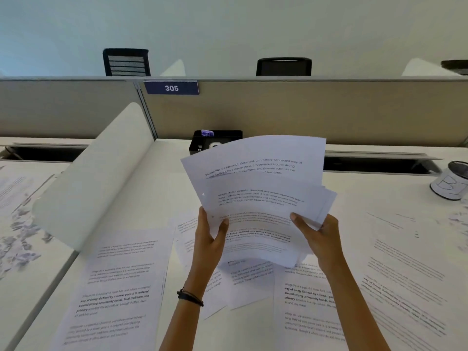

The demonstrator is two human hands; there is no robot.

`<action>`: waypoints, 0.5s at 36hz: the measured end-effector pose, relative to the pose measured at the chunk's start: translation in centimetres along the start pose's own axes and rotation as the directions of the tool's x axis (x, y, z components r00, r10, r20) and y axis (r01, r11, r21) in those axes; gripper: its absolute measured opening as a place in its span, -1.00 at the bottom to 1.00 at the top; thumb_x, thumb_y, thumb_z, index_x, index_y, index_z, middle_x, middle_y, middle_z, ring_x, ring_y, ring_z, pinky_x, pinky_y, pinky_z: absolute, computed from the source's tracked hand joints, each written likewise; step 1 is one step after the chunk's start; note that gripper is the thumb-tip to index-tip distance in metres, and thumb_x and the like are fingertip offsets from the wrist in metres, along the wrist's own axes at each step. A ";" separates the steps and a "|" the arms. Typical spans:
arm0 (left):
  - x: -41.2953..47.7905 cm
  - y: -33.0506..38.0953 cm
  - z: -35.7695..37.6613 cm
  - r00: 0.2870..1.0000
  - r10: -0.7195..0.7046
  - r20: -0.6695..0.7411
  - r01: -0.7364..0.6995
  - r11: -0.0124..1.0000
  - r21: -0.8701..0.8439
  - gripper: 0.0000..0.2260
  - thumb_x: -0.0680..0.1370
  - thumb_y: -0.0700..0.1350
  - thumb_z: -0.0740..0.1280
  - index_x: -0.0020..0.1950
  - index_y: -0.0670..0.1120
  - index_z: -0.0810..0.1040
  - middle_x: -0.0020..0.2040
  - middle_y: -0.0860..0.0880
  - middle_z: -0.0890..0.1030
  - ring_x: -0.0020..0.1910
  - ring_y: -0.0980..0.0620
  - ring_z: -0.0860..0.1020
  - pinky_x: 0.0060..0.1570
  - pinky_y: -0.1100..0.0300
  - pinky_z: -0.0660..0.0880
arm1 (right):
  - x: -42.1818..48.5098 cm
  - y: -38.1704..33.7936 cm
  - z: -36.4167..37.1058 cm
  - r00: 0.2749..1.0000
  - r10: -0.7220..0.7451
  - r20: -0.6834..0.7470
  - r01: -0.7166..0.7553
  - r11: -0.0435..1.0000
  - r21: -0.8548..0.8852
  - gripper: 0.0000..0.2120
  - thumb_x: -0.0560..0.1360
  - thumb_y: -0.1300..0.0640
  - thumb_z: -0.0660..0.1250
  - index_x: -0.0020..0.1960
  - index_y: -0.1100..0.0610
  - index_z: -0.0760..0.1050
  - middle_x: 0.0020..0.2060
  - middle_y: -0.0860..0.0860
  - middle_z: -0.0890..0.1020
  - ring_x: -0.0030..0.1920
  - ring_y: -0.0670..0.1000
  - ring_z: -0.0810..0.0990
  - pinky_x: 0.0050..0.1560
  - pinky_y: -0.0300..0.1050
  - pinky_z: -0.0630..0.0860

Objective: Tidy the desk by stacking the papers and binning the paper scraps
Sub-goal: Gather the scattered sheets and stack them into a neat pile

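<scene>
Several fanned papers are leaning away from me, my left hand and right hand each pinching a lower side, directly above the loose sheets lying on the desk.

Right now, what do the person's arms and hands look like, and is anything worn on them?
Both forearms are bare, with no sleeves in view. The left hand and right hand wear no gloves. A thin dark bracelet of a few cords circles the left wrist; the right wrist shows nothing worn.
</scene>
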State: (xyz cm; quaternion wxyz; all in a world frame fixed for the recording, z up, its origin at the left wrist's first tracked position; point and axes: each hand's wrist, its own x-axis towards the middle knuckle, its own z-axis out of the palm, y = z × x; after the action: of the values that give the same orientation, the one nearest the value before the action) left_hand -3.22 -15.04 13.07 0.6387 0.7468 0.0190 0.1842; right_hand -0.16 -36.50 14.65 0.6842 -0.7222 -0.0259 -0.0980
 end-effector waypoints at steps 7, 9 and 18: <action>-0.1 1.3 0.6 0.999 0.034 -0.008 -0.034 0.999 -0.008 -0.57 0.53 -0.22 0.28 0.29 0.13 0.23 0.16 0.28 0.44 0.12 0.22 0.51 -0.09 0.31 0.56 | -0.3 -1.2 0.5 0.998 0.009 -0.054 -0.008 1.000 0.005 -0.74 0.40 0.27 0.39 0.07 0.12 0.49 -0.16 -0.14 0.58 -0.23 -0.19 0.60 -0.34 -0.43 0.50; 0.1 1.7 0.4 0.999 0.048 -0.014 -0.048 0.999 -0.018 -0.56 0.50 -0.15 0.30 0.29 0.15 0.23 0.13 0.36 0.46 0.15 0.20 0.50 -0.09 0.27 0.57 | -0.3 -1.8 0.4 0.998 -0.019 -0.063 0.019 1.000 0.008 -0.76 0.40 0.27 0.39 0.03 0.09 0.51 -0.19 -0.16 0.60 -0.23 -0.18 0.60 -0.34 -0.44 0.49; 0.3 2.4 0.7 0.993 0.065 -0.102 -0.070 0.997 -0.044 -0.61 0.44 -0.10 0.31 0.21 0.09 0.28 0.05 0.35 0.47 0.10 0.26 0.49 -0.08 0.38 0.52 | 0.0 -3.4 -0.2 0.991 -0.124 -0.044 0.126 0.991 0.033 -0.49 0.14 -0.34 0.44 -0.03 -0.07 0.52 -0.18 -0.32 0.65 -0.12 -0.25 0.62 -0.24 -0.40 0.52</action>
State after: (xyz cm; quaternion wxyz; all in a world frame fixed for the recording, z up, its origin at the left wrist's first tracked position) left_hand -3.26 -16.06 15.38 0.6480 0.7214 0.0212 0.2433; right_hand -0.76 -36.43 18.05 0.6900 -0.7045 -0.0585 -0.1555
